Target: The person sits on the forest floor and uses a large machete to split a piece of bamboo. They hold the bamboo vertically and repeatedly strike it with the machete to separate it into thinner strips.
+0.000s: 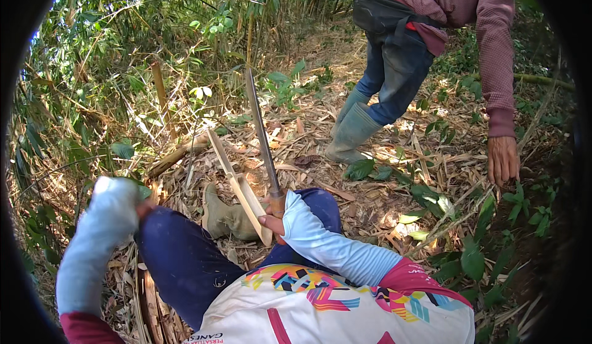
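In front of my lap, my right hand (pixel 275 223) is closed around the wooden handle of a machete (pixel 261 131), whose long blade points up and away. Beside it, a pale split bamboo piece (pixel 242 190) slants from far left down to my hand. My right thumb rests against the bamboo near its lower end. My left hand (pixel 145 209) is beside my left knee, at the end of a pale blue sleeve. That hand is blurred and mostly hidden by the sleeve and knee, so its fingers do not show clearly.
Another person (pixel 394 54) in rubber boots stands ahead on the right, one hand (pixel 503 160) hanging low near green plants. Dry leaves and bamboo scraps cover the ground. A cut log (pixel 179 155) lies ahead left, near an upright stump (pixel 160 91). Dense bamboo growth rises behind.
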Action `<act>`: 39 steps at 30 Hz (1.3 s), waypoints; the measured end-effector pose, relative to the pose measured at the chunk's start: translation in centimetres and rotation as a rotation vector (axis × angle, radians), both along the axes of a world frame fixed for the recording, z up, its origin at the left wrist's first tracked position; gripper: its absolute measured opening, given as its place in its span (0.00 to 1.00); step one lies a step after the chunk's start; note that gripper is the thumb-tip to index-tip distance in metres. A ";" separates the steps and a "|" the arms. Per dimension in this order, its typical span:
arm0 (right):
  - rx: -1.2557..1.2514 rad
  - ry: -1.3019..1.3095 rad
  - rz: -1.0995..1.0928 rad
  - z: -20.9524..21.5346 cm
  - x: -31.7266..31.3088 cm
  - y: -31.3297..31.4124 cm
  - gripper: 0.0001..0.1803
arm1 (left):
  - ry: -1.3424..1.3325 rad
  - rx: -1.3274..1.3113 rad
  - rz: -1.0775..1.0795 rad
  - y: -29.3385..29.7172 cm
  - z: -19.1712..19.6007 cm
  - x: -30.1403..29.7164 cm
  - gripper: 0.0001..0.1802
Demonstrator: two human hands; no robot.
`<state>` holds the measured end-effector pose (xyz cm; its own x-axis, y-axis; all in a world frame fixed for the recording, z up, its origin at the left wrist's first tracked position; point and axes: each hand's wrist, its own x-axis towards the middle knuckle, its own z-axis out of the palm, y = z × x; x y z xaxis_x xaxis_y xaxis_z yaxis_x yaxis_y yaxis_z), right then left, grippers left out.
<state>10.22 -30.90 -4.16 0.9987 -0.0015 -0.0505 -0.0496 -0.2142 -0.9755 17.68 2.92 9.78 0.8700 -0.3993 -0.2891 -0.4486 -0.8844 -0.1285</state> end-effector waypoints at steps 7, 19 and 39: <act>-0.005 0.009 -0.075 -2.2 1.1 -2.2 0.26 | -0.095 -0.789 0.337 3.0 1.3 -2.0 0.28; 0.069 0.001 0.028 1.2 1.2 0.9 0.25 | 0.239 0.029 0.523 14.0 -12.5 -2.0 0.19; -0.048 -0.237 0.621 4.0 -1.1 10.4 0.24 | 0.221 -2.138 0.631 -4.1 -7.3 -11.6 0.34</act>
